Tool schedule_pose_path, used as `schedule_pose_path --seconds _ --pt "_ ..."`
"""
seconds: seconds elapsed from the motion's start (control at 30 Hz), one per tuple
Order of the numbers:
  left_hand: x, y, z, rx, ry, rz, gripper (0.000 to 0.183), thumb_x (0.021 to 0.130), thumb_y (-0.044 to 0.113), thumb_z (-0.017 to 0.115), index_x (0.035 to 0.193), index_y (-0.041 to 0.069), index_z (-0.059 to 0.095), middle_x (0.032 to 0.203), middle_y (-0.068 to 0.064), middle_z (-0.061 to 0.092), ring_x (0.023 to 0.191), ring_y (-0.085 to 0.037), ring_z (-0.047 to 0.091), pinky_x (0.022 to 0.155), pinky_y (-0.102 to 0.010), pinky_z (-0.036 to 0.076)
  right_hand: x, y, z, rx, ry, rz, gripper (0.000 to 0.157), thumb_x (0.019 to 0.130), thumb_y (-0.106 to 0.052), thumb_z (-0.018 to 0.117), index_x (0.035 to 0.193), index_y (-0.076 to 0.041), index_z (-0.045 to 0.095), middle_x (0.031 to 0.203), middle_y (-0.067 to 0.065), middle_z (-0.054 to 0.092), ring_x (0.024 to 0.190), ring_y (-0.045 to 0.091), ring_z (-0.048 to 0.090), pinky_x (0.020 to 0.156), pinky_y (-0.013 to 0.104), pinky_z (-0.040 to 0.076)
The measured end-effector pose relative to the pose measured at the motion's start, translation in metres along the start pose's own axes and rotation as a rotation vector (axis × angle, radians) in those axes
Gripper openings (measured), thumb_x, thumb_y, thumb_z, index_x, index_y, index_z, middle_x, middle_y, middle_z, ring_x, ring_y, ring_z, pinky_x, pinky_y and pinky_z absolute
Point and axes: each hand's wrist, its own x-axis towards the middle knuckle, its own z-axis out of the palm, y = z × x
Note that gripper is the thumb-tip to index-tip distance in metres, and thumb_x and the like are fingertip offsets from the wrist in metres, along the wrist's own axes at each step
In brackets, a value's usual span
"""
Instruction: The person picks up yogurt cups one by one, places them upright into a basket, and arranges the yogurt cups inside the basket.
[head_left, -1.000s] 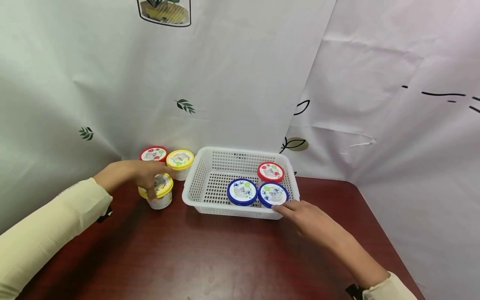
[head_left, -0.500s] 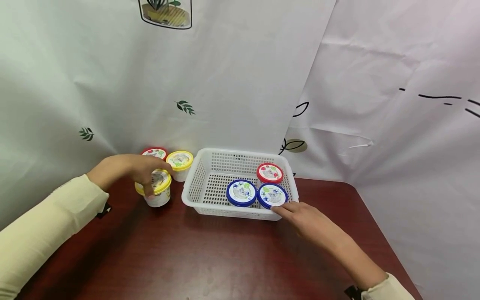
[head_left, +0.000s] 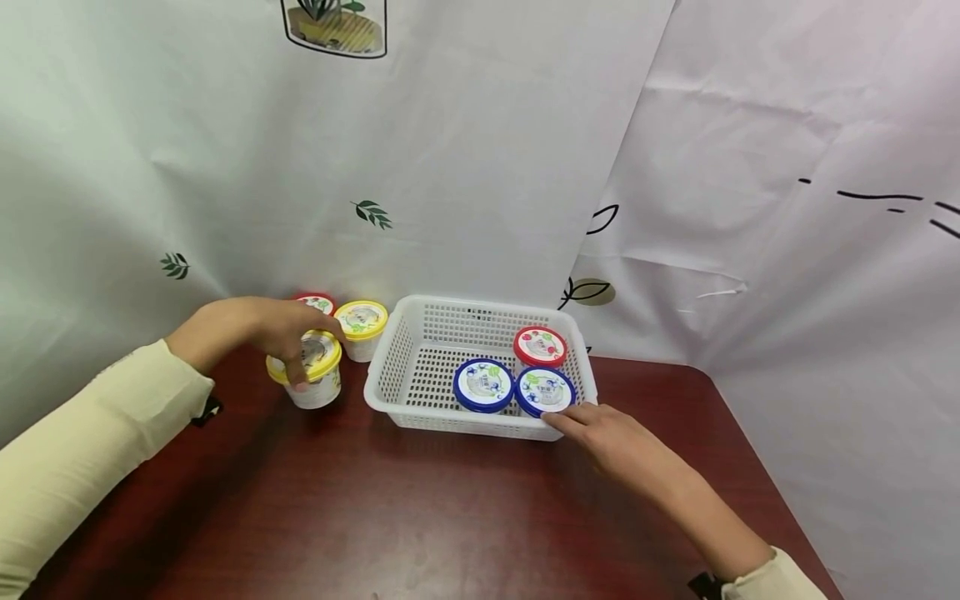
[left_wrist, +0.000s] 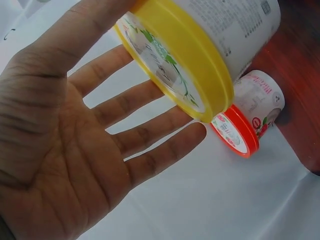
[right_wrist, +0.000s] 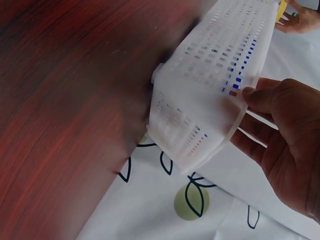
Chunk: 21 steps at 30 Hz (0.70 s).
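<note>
My left hand [head_left: 281, 327] grips a white tub with a yellow lid [head_left: 315, 387] from above, thumb on one side of the lid and fingers along the other. In the left wrist view the yellow-lidded tub [left_wrist: 215, 55] shows printed text on its wall. Whether its base touches the table cannot be told. My right hand [head_left: 611, 433] holds the near right rim of a white perforated basket [head_left: 442, 421]. The right wrist view has the thumb of that hand [right_wrist: 295, 145] against the basket's outer wall [right_wrist: 200, 95]. Inside sit two blue-lidded tubs [head_left: 483, 385] and one red-lidded tub [head_left: 541, 346].
Left of the basket stands another yellow-lidded tub [head_left: 362, 321], beside a red-lidded tub [head_left: 318, 302] partly hidden behind my left hand. All this is on a dark red wooden table [head_left: 450, 517]. A pale printed cloth [head_left: 480, 167] hangs close behind.
My left hand and its yellow-lidded tub have shifted slightly left and away from me. The right hand and the basket have stayed in place.
</note>
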Motion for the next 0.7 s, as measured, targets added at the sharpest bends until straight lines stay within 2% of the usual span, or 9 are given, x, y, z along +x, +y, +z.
schedule_pose_path --seconds 0.4,0.7 --pt "-0.002 0.001 -0.006 -0.022 -0.020 -0.040 0.095 0.074 0.038 0.107 0.157 0.023 0.064 0.161 -0.023 0.056 0.138 -0.046 0.056 0.109 -0.067 0.057 -0.003 -0.002 0.001 0.002 0.017 0.016 0.057 0.089 0.002 0.090 0.142 -0.014 0.077 0.125 0.008 0.081 0.114 0.026 0.078 0.100 0.045 0.067" --pt "-0.002 0.006 -0.013 0.002 0.006 -0.006 0.098 0.073 0.037 0.108 0.158 0.019 0.063 0.159 -0.021 0.057 0.136 -0.042 0.057 0.110 -0.064 0.056 -0.003 0.000 0.003 -0.005 0.054 -0.010 0.057 0.088 0.003 0.089 0.141 -0.013 0.077 0.123 0.007 0.081 0.113 0.025 0.078 0.098 0.043 0.067"
